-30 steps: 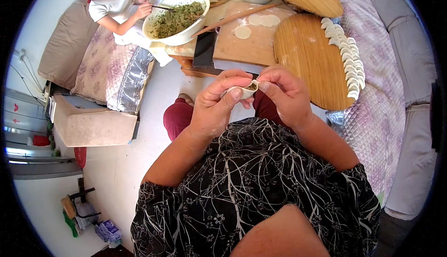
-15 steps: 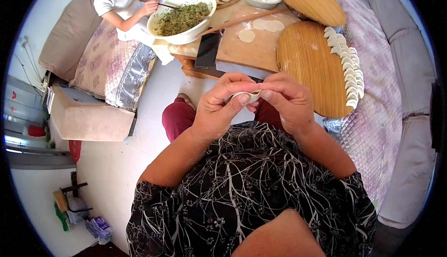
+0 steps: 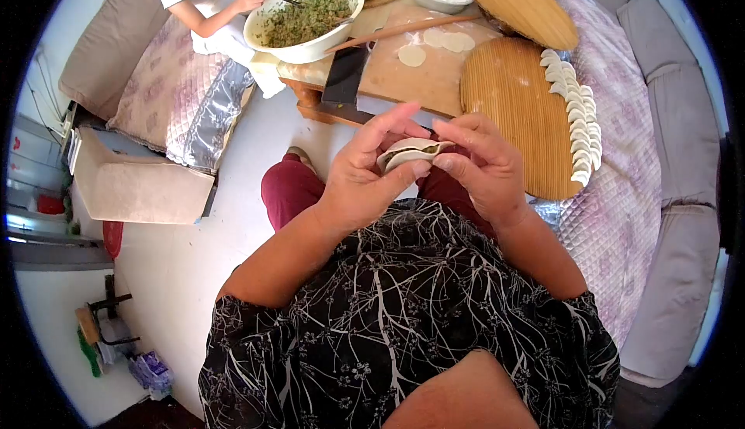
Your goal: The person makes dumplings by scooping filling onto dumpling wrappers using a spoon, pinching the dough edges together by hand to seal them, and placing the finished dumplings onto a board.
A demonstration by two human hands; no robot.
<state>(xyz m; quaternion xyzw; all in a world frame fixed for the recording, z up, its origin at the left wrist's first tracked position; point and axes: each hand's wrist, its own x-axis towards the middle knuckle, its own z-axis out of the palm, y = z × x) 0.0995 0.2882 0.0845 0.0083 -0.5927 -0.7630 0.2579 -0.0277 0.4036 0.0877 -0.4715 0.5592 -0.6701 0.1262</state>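
Pale, smooth floor point(image 3: 233, 196) spread on the near side of the rolling board point(image 3: 407, 91). Nearer the person than that board, a half-folded dumpling point(image 3: 397, 160) was held up, its soft dough crescent parted over greenish filling. Half a second earlier the index fingers had met above it, hiding the slit; now they had lifted and separated. The left hand point(image 3: 361, 171) was clamped on the dumpling, thumb along its near side; the right hand point(image 3: 493, 169) met its other end, though whether it gripped could not be told. Thin, round wrappers point(image 3: 411, 56) lay on the rolling board; to its right, a ribbed wooden tray point(image 3: 500, 111) carried overlapping white dumplings point(image 3: 578, 114), and to its left, a deep, glossy bowl point(image 3: 310, 54) held a coarse green mixture point(image 3: 310, 21).
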